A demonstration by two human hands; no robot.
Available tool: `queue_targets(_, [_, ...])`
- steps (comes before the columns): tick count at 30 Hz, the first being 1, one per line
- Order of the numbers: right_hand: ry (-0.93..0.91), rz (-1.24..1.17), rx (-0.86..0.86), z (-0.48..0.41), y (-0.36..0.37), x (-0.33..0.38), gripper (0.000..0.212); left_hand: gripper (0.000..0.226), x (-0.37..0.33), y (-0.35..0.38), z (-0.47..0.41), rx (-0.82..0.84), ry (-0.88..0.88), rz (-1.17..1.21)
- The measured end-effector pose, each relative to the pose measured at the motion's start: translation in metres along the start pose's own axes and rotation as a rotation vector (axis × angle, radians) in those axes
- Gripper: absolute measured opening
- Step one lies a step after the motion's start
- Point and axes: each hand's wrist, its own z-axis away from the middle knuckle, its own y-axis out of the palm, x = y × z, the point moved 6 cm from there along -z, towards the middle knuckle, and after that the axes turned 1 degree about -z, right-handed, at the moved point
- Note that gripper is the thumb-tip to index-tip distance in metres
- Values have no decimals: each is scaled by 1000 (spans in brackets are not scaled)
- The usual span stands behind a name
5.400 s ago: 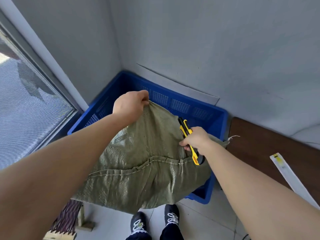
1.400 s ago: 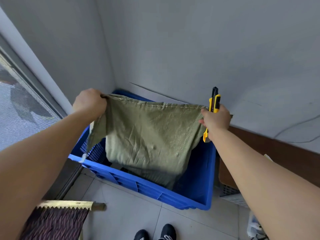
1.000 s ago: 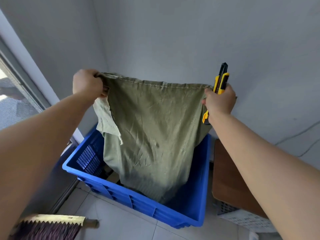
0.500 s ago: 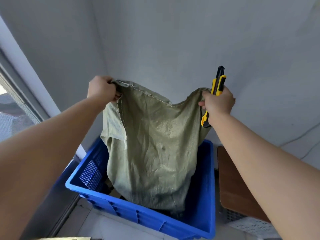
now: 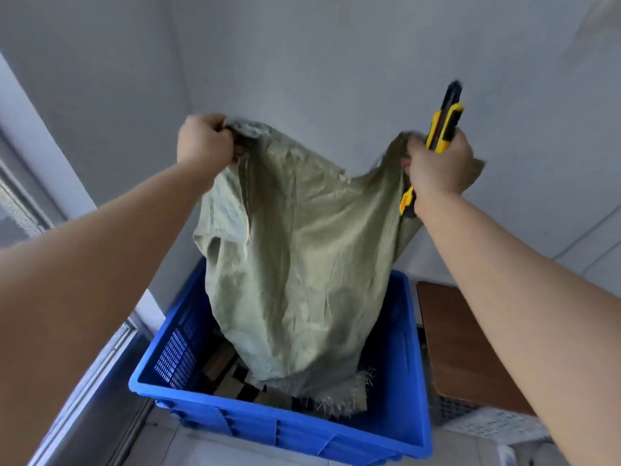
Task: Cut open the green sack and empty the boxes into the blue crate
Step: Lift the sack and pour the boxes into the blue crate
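While the left hand [image 5: 205, 144] and right hand [image 5: 437, 166], which also clamps a yellow utility knife [image 5: 443, 126], fist its upper corners, the limp green sack [image 5: 302, 264] hangs light over the blue crate [image 5: 302, 432], its frayed mouth among the boxes [image 5: 221, 364].

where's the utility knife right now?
Head view, upper right: the yellow utility knife is gripped in the right hand with a corner of the green sack, above the blue crate.

brown tabletop [image 5: 470, 344] right; white perforated basket [image 5: 497, 423] beneath it; window frame [image 5: 20, 196] left; grey wall [image 5: 336, 62]
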Motion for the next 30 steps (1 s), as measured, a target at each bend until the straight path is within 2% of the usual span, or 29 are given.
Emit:
queue_targets(3, [126, 78, 90, 12, 4, -34, 22, 32, 29, 13, 6, 124, -89, -49])
queue_targets(6, [135, 50, 85, 8, 2, -28, 23, 32, 16, 6, -1, 86, -78, 6])
queue_targets(11, [-45, -166, -22, -19, -1, 50, 19, 38, -66, -29, -21, -64, 124, 151])
queue_targets(15, [-185, -237, -57, -31, -5, 99, 19, 34, -116, -58, -28, -189, 301, 170])
queue_targets(18, [-141, -219, -45, -26, -2, 85, 17, 33, -111, -47, -19, -137, 270, 184])
queue_targets(22, [-27, -106, 55, -16, 8, 40, 19, 34, -71, -26, -7, -26, 138, 121])
queue_targets(27, [-43, -161, 3, -28, 4, 51, 19, 29, -89, -42, -11, -83, 171, 129])
queue_targets(30, [-42, -147, 43, -30, 8, 51, 17, 34, -86, -43, -7, -109, 174, 140])
